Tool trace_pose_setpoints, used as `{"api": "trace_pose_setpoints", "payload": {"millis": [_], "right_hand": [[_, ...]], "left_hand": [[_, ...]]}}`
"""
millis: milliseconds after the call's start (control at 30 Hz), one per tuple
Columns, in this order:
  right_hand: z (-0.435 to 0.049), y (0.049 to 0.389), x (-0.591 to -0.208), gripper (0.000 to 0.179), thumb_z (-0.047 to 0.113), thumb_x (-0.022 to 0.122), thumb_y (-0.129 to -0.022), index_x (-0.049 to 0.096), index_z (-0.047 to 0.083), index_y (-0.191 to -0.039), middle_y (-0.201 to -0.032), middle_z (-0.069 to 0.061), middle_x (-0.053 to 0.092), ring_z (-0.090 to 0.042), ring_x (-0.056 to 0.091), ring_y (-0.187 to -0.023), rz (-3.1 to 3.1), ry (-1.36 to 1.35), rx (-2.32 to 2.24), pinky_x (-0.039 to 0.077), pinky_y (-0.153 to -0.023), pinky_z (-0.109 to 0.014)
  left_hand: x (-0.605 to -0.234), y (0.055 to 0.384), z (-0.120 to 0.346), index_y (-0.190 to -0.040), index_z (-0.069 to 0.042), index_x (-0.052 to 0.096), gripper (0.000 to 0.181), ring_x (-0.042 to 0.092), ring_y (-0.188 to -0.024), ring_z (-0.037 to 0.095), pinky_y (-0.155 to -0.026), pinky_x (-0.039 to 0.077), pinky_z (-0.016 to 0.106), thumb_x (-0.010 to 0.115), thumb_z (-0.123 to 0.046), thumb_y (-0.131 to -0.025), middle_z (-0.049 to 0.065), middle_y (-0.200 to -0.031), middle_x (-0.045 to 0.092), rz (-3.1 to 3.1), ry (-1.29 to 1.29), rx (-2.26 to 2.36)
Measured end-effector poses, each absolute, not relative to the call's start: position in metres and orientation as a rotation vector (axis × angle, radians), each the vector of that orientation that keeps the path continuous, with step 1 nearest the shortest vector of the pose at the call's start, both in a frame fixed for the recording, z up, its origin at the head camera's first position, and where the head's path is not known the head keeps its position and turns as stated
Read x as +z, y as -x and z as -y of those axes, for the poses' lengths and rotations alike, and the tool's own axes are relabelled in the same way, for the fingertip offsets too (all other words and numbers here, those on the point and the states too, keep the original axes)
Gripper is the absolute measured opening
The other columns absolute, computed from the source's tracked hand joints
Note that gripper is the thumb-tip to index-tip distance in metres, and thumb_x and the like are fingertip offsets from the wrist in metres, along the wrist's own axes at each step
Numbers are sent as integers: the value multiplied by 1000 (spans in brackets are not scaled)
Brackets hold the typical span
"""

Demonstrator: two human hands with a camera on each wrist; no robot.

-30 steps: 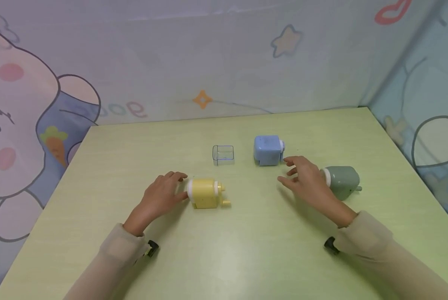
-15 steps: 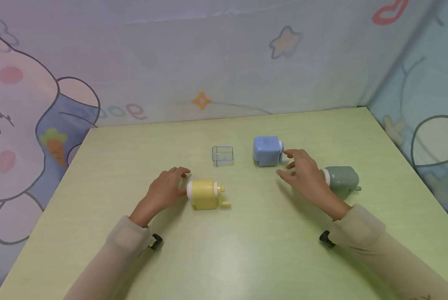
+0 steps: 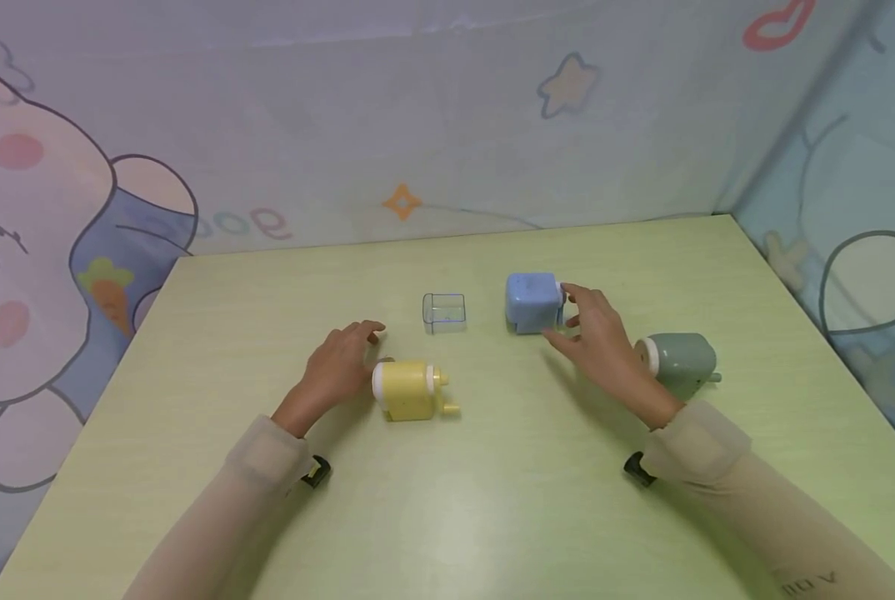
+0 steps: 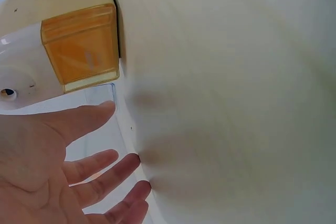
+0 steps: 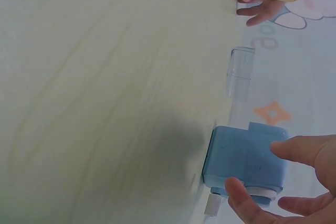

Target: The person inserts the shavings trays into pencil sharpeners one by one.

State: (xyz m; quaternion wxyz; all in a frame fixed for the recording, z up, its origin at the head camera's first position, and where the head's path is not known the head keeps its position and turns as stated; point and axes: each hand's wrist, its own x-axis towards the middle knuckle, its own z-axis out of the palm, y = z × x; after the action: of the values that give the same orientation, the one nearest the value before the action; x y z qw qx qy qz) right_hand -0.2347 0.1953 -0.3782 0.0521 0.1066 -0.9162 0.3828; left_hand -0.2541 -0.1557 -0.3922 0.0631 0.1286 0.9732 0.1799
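Beside the white front of a yellow crank pencil sharpener is my left hand, fingers spread and reaching past it toward the back. The left wrist view shows this sharpener's orange see-through drawer above the thumb, and nothing in the hand. Farther back stands a blue pencil sharpener. My right hand is at its crank end, thumb and fingers parted around that end; in the right wrist view they overlap its near side, with the white crank handle below.
A clear plastic drawer lies left of the blue sharpener. The green pencil sharpener stands to the right, partly behind my right forearm. A printed cloth wall rises along the table's back edge.
My right hand has moved left and back, up to the blue sharpener's crank end. The left hand has slid forward and slightly right past the yellow sharpener's front. The sharpeners stay in place.
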Motion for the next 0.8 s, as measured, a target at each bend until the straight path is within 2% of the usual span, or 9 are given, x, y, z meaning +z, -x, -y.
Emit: {"api": "trace_pose_setpoints", "payload": {"millis": [300,600,800], "right_hand": [[-192,241,-378,69,9,67,-96,28,-11,-149,-135,-32,40,-44,56,-108,2797,-324,1177,53,-83,-49],[-189,246,-379,73,11,66,-97,24,-9,-152,-139,-36,35,-45,55,-106,2782,-328,1158,53,-82,-49],[-187,249,-380,71,10,67,-96,27,-10,-151,-137,-36,37,-45,56,-104,2761,-337,1136,53,-81,-48]], "left_hand": [[-395,263,154,-141,-7,51,56,55,-112,39,-83,50,50,69,-35,-95,11,-128,62,-2953,-431,547],[-398,278,149,-145,-8,47,60,52,-120,39,-87,48,51,68,-35,-96,10,-133,60,-2901,-455,613],[-397,284,142,-149,-9,42,64,52,-118,38,-82,49,48,68,-33,-96,10,-133,60,-2880,-491,677]]}}
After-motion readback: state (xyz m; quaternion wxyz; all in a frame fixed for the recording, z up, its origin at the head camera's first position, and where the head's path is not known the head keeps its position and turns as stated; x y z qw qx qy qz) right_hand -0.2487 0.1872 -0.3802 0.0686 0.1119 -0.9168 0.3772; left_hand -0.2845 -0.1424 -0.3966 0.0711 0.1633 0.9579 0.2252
